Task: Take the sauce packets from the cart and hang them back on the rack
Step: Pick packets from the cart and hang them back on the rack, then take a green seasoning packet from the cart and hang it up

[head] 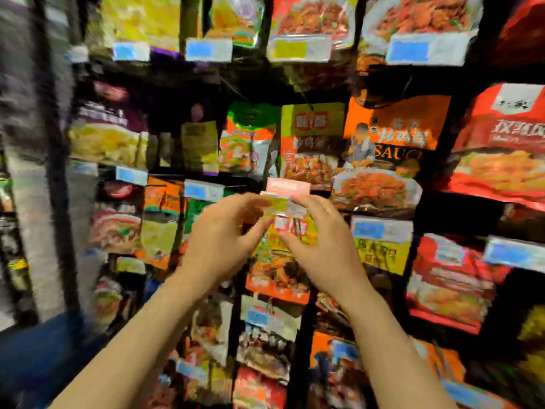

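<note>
A yellow and orange sauce packet (pixel 280 249) is held up in front of the rack (pixel 309 314) at the middle of the view. My left hand (pixel 221 240) grips its upper left edge. My right hand (pixel 324 246) grips its upper right edge, thumb across the front. The packet's top sits just below a pink price tag (pixel 287 185) at the end of a hook. Whether the packet's hole is on the hook is hidden by my fingers. The cart is out of view.
The black rack is full of hanging sauce packets in rows, with blue price tags (pixel 382 230) on the hook ends. An orange packet (pixel 395 128) hangs above right. A dark upright post (pixel 56 172) stands at the left.
</note>
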A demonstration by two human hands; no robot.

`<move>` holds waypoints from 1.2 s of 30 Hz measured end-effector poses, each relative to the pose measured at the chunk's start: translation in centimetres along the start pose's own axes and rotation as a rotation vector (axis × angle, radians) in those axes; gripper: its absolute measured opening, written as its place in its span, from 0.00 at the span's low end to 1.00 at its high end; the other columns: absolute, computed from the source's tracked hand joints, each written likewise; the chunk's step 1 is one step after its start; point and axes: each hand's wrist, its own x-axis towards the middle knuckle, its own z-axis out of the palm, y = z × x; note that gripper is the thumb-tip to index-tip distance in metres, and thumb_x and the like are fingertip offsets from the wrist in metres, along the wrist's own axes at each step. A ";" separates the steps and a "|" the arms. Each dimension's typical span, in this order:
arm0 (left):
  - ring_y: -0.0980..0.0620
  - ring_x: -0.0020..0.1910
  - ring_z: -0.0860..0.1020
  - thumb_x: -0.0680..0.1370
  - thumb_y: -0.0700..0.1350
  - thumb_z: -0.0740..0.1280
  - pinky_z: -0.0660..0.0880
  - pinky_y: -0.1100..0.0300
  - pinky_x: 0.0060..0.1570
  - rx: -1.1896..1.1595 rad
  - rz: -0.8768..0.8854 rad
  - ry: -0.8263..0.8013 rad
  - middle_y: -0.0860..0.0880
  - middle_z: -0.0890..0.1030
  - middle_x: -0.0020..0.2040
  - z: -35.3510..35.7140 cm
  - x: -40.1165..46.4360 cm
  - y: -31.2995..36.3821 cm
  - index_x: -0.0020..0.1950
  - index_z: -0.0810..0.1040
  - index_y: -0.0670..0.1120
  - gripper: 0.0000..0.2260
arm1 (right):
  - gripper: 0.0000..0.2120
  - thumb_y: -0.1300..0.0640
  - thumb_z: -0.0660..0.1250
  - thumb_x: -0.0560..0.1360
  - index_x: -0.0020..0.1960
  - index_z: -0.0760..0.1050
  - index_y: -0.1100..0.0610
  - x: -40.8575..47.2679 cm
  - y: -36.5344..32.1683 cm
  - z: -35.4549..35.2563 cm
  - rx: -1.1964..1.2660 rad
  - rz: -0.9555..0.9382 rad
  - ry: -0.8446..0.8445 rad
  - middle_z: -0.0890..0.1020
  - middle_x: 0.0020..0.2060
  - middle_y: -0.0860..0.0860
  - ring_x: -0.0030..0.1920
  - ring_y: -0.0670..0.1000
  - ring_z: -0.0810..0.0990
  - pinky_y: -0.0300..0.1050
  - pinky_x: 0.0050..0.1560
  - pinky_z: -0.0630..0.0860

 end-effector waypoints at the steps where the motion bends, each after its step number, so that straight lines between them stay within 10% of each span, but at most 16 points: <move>1: 0.57 0.40 0.79 0.72 0.56 0.63 0.77 0.57 0.43 0.026 -0.046 0.001 0.56 0.82 0.42 -2.1 -1.4 -1.7 0.50 0.80 0.52 0.13 | 0.21 0.52 0.70 0.72 0.64 0.72 0.50 0.0 -1.7 2.0 0.039 -0.005 -0.043 0.75 0.61 0.48 0.62 0.48 0.72 0.40 0.61 0.68; 8: 0.62 0.37 0.79 0.71 0.58 0.62 0.77 0.59 0.42 0.191 -0.449 0.054 0.59 0.81 0.39 -15.7 -14.3 -12.5 0.46 0.81 0.53 0.12 | 0.08 0.49 0.69 0.73 0.51 0.78 0.49 -1.3 -12.5 17.2 0.266 -0.065 -0.343 0.79 0.39 0.40 0.42 0.47 0.79 0.47 0.47 0.77; 19: 0.57 0.42 0.80 0.69 0.58 0.63 0.76 0.56 0.45 0.475 -1.183 0.193 0.58 0.82 0.41 -26.5 -37.7 -20.2 0.46 0.82 0.53 0.14 | 0.06 0.54 0.71 0.73 0.46 0.79 0.55 -10.0 -22.9 40.5 0.485 -0.121 -1.136 0.82 0.40 0.51 0.39 0.45 0.77 0.30 0.39 0.69; 23: 0.45 0.50 0.78 0.69 0.51 0.63 0.68 0.60 0.50 0.701 -1.317 0.246 0.46 0.82 0.48 -28.9 -42.5 -24.3 0.51 0.82 0.46 0.16 | 0.11 0.51 0.70 0.73 0.54 0.76 0.53 -11.8 -24.7 50.1 0.446 -0.104 -1.377 0.79 0.41 0.46 0.42 0.45 0.76 0.34 0.39 0.68; 28: 0.36 0.60 0.73 0.71 0.56 0.57 0.71 0.41 0.54 0.994 -1.449 -0.040 0.39 0.74 0.61 -32.9 -47.9 -32.6 0.63 0.76 0.45 0.25 | 0.22 0.46 0.68 0.73 0.64 0.70 0.51 -13.0 -25.3 61.3 0.248 -0.023 -1.641 0.76 0.48 0.48 0.50 0.49 0.75 0.42 0.47 0.69; 36: 0.45 0.76 0.51 0.75 0.60 0.58 0.54 0.39 0.69 1.070 -1.524 -0.072 0.44 0.55 0.76 -33.8 -50.8 -36.8 0.74 0.62 0.49 0.30 | 0.25 0.50 0.65 0.76 0.71 0.65 0.52 -15.8 -26.4 73.7 0.012 -0.138 -1.813 0.70 0.69 0.51 0.64 0.52 0.72 0.47 0.62 0.72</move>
